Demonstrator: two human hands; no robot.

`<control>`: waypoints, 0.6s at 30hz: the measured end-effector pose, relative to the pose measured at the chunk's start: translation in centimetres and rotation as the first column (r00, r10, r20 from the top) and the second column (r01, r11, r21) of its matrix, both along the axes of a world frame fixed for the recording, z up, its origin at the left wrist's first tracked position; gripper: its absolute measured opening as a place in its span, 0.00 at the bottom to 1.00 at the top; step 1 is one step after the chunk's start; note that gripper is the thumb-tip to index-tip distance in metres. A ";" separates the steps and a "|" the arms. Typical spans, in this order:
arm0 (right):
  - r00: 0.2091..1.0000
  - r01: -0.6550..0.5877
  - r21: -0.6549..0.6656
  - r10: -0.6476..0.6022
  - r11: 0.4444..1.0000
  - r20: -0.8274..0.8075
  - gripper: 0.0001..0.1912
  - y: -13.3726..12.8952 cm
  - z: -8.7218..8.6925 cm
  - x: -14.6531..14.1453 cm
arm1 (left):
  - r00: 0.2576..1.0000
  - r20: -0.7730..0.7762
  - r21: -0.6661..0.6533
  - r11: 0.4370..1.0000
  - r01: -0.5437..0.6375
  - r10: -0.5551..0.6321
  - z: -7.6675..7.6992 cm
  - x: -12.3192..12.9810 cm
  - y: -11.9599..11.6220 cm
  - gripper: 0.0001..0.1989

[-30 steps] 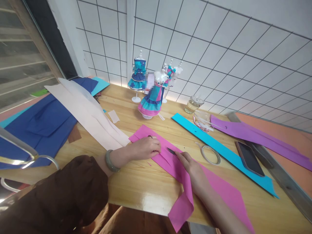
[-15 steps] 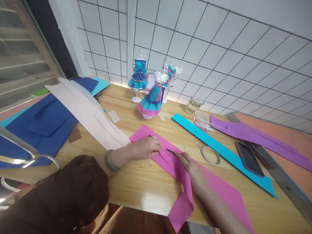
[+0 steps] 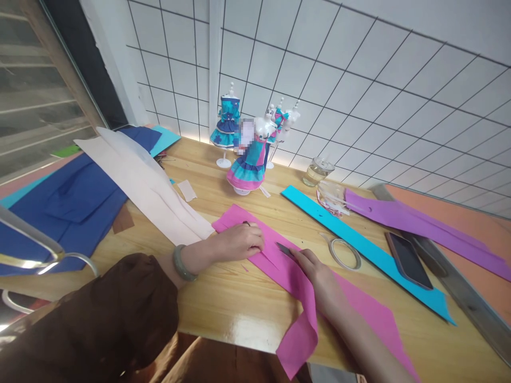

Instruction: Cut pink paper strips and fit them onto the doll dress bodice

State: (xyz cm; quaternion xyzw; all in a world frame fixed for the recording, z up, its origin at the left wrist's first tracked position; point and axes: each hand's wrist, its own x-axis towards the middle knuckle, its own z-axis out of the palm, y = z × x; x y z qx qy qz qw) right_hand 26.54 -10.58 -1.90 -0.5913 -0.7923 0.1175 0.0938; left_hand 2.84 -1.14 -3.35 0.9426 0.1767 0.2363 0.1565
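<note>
A long pink sheet (image 3: 361, 300) lies slantwise on the wooden table (image 3: 223, 298), and a strip of it curls over the front edge. My left hand (image 3: 241, 239), with a ring and a bracelet, presses on the sheet's upper left part with curled fingers; whether it pinches the sheet is hidden. Just to the right, my right hand (image 3: 315, 271) is closed round a small dark blade (image 3: 284, 249), whose tip points left over the pink sheet. The blade's handle is hidden by the fingers.
Small dressed mannequins (image 3: 247, 170) stand at the back. Pale sheets (image 3: 147, 186) and dark blue ones (image 3: 80, 197) lie left. To the right are a glass (image 3: 317, 171), tape roll (image 3: 359, 260), turquoise strip (image 3: 339, 229), phone (image 3: 409, 260) and purple strip (image 3: 423, 229).
My right hand and the blade have shifted slightly to the right along the pink sheet. The hanging strip has moved a little, while my left hand stays nearly in place.
</note>
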 end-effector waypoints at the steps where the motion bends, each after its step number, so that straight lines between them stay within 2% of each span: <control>1: 1.000 0.014 -0.002 -0.014 1.000 -0.002 0.26 -0.1 0.1 0.1 | 1.000 0.002 -0.004 1.000 0.000 0.000 0.0 0.0 0.0 0.08; 11: 1.000 -0.005 0.013 0.005 1.000 -0.001 0.27 0.1 0.3 -0.9 | 1.000 0.025 -0.018 1.000 0.009 -0.008 0.2 0.1 -0.1 0.08; 18: 0.999 -0.042 0.031 0.042 0.999 -0.021 0.29 0.8 -0.8 -0.9 | 1.000 0.027 0.005 1.000 0.011 -0.011 0.2 0.1 -0.1 0.08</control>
